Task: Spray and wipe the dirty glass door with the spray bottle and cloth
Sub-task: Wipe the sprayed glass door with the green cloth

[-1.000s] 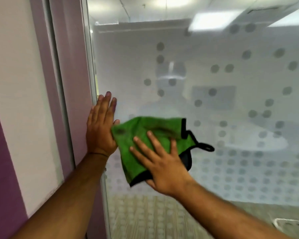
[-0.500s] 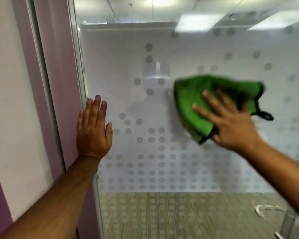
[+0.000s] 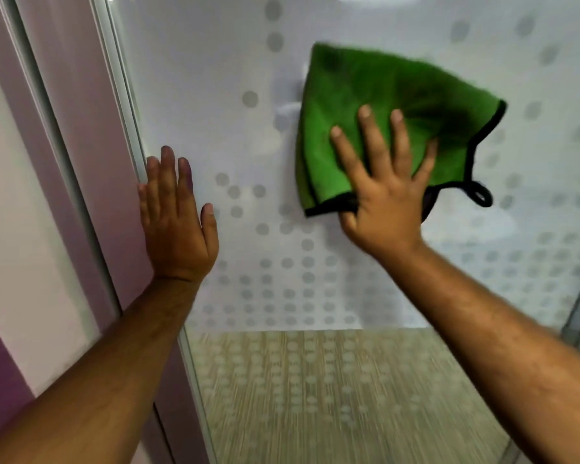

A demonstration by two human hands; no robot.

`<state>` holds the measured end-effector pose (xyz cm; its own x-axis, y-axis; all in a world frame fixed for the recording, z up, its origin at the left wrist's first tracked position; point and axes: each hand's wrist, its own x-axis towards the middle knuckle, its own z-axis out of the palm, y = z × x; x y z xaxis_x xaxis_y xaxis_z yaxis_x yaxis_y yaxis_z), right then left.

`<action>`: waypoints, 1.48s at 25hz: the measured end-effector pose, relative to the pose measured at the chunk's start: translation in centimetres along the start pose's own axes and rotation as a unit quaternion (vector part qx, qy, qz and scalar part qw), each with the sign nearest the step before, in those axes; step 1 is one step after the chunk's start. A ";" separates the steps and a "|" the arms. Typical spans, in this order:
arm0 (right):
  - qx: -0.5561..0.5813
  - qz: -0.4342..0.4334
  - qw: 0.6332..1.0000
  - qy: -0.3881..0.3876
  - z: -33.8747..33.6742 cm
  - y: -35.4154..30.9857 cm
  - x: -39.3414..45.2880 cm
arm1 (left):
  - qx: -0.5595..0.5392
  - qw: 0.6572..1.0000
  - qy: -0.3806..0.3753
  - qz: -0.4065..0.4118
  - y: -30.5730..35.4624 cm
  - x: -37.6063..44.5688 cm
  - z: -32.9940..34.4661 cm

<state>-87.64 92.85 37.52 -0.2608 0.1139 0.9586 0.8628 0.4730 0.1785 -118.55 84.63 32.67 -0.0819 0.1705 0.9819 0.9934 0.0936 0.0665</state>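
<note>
Two bare hands were up on the frosted glass door with the grey dot pattern, one on each side of the shot. Left hand was flat against the pane right by its left edge, fingers together and pointing up, thumb sticking out a bit to the right, nothing in it. It sat just beside the pale metal door frame, with the purple and white wall panel further left.

Right hand had its fingers fanned wide and was pressing the green microfibre cloth with black edging flat onto the glass, palm over the cloth's lower edge. So not really gripping it, more pinning it there. Cloth was bunched up a little and sat higher than the left hand, well right of it, upper middle of the pane. Its little black hanging loop stuck out at the lower right corner, just right of the hand.

Lower down, the glass turned clear and you could see striped beige flooring through it, pretty blurry. Couldn't spot the spray bottle anywhere
</note>
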 end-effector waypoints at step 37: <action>0.186 -0.271 0.880 -0.342 1.8 -7.2 -19.9 | 0.025 0.988 -0.117 0.100 -3.8 -2.4 -2.6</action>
<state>-89.50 88.77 16.77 -0.9003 0.2225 0.3741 0.3627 0.8587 0.3621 -121.92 81.32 30.54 0.0928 0.4121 0.9064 0.9869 0.0825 -0.1386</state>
